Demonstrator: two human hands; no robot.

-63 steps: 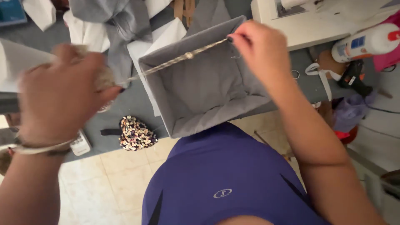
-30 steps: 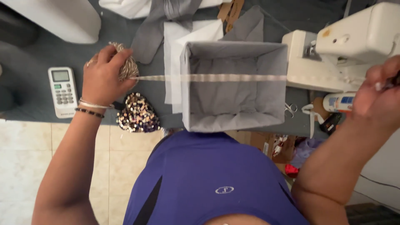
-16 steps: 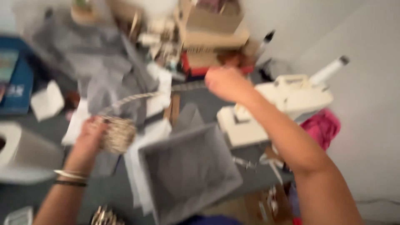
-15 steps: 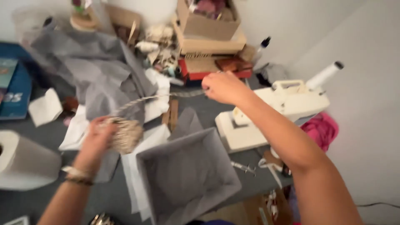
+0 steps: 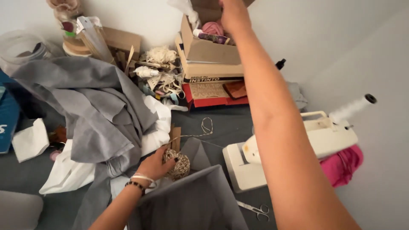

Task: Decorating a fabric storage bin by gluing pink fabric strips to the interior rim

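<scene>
Now | left hand (image 5: 155,164) grip cupping twine ball (image 5: 178,164) | right hand (image 5: 232,15) raised, grip unclear

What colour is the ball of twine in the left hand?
Natural beige-tan: the ball of twine sits in the left hand, seen in the head view.

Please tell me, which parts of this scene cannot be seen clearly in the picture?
- Right hand, head view: its fingers go into the cardboard box at the top edge, so any grip is hidden.
- Grey fabric box: cut off by the bottom edge.
- Scissors: partly covered by the right forearm.
- Ball of twine: the left hand covers its left side.
</scene>
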